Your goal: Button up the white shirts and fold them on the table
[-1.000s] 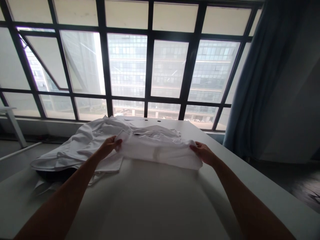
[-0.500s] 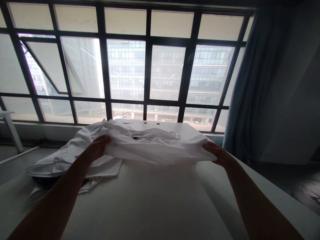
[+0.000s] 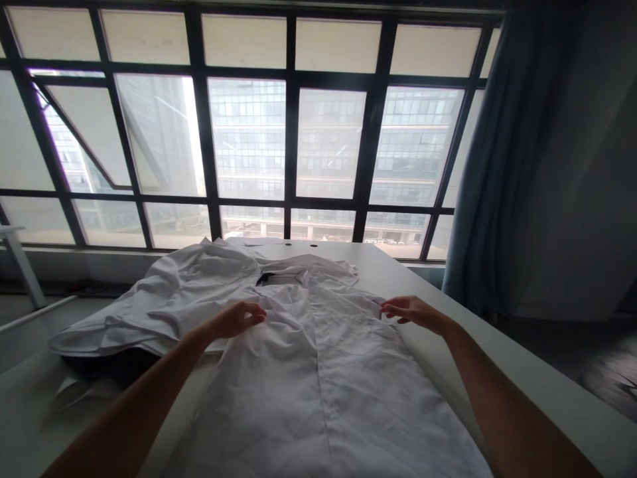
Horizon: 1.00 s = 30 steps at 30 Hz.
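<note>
A white button-up shirt (image 3: 323, 378) lies spread flat on the white table (image 3: 542, 392), its collar toward the window and its hem at the near edge. My left hand (image 3: 236, 318) rests on the shirt's left shoulder, fingers curled and pinching the cloth. At the right shoulder edge my right hand (image 3: 411, 311) pinches the fabric with its fingertips.
A heap of other white garments (image 3: 164, 299) lies on the table's left side, over something dark. A large black-framed window (image 3: 293, 133) stands behind the table. A blue curtain (image 3: 502, 166) hangs at the right. Another table's leg (image 3: 22, 262) shows at far left.
The shirt was held up by its shoulders, bunched between both hands. It now lies spread out flat toward me, with both hands lowered onto its shoulders.
</note>
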Available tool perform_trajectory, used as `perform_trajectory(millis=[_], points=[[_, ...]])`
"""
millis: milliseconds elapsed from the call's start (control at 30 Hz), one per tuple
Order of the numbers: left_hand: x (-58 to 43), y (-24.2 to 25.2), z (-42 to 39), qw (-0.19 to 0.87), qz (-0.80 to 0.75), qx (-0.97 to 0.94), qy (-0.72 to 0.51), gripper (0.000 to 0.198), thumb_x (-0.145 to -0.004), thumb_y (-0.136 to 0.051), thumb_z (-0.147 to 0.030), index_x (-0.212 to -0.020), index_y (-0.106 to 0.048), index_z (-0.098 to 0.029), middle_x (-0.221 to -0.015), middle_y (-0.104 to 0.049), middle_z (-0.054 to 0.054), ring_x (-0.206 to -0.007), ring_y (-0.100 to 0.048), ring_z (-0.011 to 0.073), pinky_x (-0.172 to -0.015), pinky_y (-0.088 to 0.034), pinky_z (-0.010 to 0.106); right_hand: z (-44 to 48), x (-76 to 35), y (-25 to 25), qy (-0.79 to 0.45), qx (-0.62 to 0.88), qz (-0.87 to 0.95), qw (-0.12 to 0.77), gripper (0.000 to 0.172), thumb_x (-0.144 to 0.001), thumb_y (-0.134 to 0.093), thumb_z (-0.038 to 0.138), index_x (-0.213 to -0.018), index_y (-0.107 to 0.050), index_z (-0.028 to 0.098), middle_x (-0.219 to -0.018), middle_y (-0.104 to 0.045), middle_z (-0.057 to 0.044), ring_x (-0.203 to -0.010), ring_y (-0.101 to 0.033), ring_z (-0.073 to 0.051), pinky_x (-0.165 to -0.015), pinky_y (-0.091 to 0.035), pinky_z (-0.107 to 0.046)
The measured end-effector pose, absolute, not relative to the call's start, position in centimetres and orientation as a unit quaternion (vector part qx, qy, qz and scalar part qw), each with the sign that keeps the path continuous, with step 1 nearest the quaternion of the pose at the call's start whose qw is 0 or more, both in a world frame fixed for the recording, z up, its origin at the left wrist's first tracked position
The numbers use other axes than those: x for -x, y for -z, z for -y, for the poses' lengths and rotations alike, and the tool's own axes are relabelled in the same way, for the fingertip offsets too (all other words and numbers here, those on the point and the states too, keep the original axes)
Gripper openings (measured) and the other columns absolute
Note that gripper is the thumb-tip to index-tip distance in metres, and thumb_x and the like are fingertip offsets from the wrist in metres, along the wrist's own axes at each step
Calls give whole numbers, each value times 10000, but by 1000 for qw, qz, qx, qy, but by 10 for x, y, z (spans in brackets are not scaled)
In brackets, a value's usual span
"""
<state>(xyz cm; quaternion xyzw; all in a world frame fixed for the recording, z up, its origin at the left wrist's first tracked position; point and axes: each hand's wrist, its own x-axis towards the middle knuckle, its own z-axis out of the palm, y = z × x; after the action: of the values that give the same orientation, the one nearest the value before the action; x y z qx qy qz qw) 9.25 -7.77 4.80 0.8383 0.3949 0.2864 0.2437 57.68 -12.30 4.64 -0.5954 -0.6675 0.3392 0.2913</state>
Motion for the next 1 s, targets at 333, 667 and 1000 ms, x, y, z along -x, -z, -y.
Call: perform_trajectory(millis=[333, 667, 1000], points=[[-85, -36, 75, 140, -450, -878, -85, 445, -577, -813, -343, -989, -747, -186, -1026, -719, 82, -931, -632, 309, -810, -449, 333, 106, -553, -20, -211, 605, 752, 154, 412, -683, -746, 471, -994, -771, 202, -1091, -723, -92, -999, -653, -290, -897, -494, -361], [-43, -34, 42, -88, -583, -786, -187, 361, -862, -518, -416, -1118, -676, -219, -1207, -676, 93, -1134, -602, 281, -960, -433, 372, 91, -551, 0, 12, 702, 693, 162, 404, -910, -497, 357, -1264, -632, 216, -1297, -610, -92, -1141, -589, -248, -951, -441, -315], [-16, -33, 32, -52, -642, -759, -89, 204, -785, -582, -314, -921, -710, -231, -992, -729, 76, -989, -662, 282, -786, -473, 317, 72, -572, 11, 25, 812, 575, 98, 420, -899, -472, 455, -1142, -676, 181, -1049, -680, -181, -995, -643, -311, -844, -462, -443]])
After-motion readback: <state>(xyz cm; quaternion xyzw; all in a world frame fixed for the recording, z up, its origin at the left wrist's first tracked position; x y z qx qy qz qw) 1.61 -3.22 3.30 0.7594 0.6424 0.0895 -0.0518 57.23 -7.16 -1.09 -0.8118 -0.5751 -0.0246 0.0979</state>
